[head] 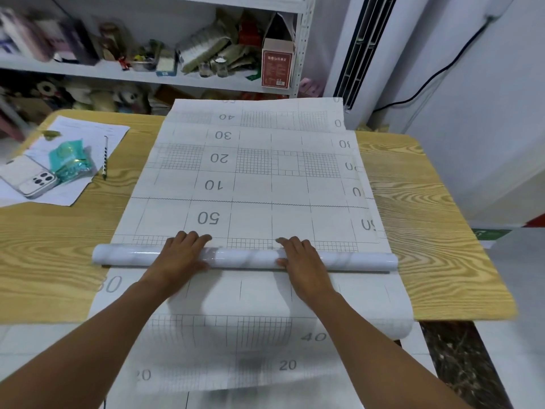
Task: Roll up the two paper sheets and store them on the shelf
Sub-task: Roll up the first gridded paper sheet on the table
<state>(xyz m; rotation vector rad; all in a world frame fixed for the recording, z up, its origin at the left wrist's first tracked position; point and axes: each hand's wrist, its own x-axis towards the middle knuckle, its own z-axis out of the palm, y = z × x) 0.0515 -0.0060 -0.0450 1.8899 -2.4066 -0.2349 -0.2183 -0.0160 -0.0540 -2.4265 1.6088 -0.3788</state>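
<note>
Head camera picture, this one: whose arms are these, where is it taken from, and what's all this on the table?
No machine here: a person wears a camera on the head, so you look down along their arms. The left hand and right hand hold a half-rolled paper roll, fingers over its top. Ahead, the gridded sheet lies flat on the wooden table; more gridded paper hangs over the near edge. At the left lie a phone, a teal packet and a pencil. Behind stands a cluttered shelf.
</note>
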